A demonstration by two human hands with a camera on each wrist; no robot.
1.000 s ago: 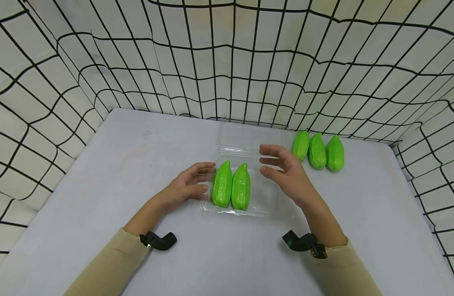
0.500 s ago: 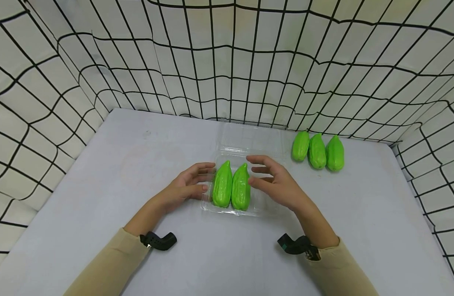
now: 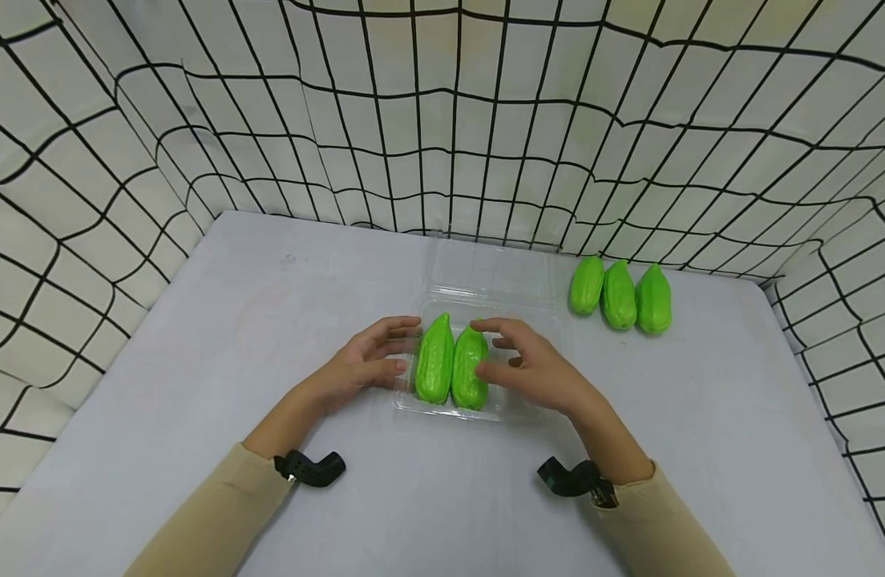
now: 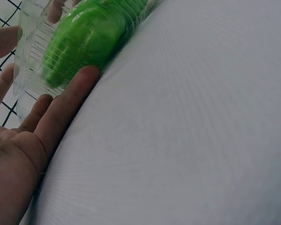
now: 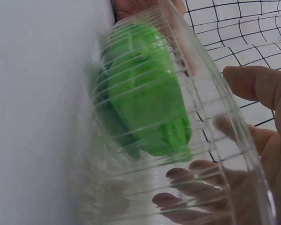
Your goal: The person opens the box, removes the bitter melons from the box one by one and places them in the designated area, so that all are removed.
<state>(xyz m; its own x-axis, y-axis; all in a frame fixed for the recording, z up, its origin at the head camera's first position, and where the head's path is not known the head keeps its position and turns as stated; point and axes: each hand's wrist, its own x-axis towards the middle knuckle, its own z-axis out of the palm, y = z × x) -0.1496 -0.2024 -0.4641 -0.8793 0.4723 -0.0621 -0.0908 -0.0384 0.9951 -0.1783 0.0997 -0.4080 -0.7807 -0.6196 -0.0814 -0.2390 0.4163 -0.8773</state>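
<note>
A clear plastic clamshell box (image 3: 446,414) lies on the table with two ridged, bright green gourd-shaped vegetables side by side in its left half. My left hand (image 3: 359,361) rests against the box's left side, its fingers (image 4: 68,96) along the outer wall. Above the right-hand green gourd (image 3: 467,391) is my right hand (image 3: 532,365), its bent fingers and thumb overlapping that gourd in the head view. The right wrist view shows a gap between the right thumb (image 5: 253,82) and the gourd (image 5: 147,93). The left-hand green gourd (image 3: 434,365) lies beside it.
The box's lid (image 3: 493,268) lies folded back towards the far edge. Three more green gourds (image 3: 619,296) stand in a row at the far right. Black wire mesh (image 3: 453,120) rises at the back and both sides of the white table (image 3: 269,280).
My right hand has moved left and slightly nearer, from the box's right half to over the right-hand gourd, its fingers bending a little more. The left hand stays put.
</note>
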